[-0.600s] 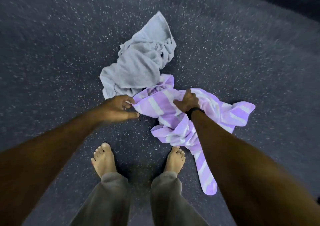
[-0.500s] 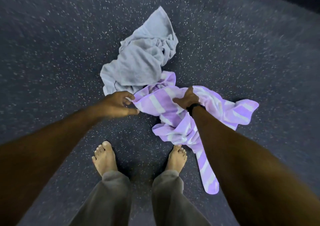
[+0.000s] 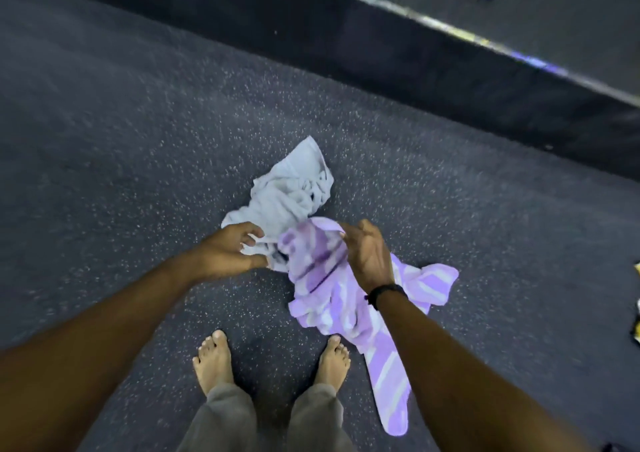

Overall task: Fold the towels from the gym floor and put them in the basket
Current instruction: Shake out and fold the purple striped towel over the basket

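Both hands are seen low over a dark speckled rubber gym floor (image 3: 138,146): an upper edge of the crumpled purple-and-white striped towel (image 3: 332,299) is pinched by the right hand (image 3: 369,254), while the left hand (image 3: 228,250) is held with fingers loosely spread, nothing gripped. Beyond it a crumpled grey towel (image 3: 287,192) is overlapped, before a black wall base (image 3: 381,46). Its long tail is trailed toward the bare feet (image 3: 214,358).
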The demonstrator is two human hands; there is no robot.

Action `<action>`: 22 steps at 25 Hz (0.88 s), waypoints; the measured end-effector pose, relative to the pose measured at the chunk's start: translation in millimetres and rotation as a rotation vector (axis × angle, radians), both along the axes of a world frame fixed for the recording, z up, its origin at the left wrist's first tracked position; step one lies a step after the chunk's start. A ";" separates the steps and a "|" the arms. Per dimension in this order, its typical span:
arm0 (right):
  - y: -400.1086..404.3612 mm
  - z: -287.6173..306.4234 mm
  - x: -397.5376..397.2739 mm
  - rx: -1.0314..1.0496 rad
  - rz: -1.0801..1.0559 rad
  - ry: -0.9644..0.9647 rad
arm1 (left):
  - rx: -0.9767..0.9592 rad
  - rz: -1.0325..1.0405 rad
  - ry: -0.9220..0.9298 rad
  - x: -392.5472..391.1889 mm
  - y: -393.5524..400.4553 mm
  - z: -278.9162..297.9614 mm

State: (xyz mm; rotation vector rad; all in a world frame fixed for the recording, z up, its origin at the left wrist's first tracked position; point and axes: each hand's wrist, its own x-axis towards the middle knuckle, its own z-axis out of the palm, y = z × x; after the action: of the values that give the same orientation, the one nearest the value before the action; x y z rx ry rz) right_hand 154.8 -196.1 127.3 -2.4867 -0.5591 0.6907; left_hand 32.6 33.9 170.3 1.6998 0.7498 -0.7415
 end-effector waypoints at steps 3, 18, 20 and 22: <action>31.4 97.7 11.8 0.290 -0.081 -0.109 | 0.025 0.018 -0.076 7.7 20.4 78.0; 204.8 729.8 86.2 0.733 0.198 -0.588 | 0.429 0.220 -0.691 12.9 142.8 599.7; 217.3 791.5 73.0 0.792 0.249 -0.643 | 0.501 0.244 -0.732 -7.0 152.8 647.7; 230.5 840.7 59.3 0.830 0.317 -0.702 | 0.566 0.276 -0.771 -29.3 164.0 688.5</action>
State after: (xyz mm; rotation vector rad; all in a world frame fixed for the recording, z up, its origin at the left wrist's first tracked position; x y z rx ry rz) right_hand 214.1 34.5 968.0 -1.7861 -1.2110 -0.3274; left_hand 3.3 197.9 858.8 2.1090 0.6384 0.3658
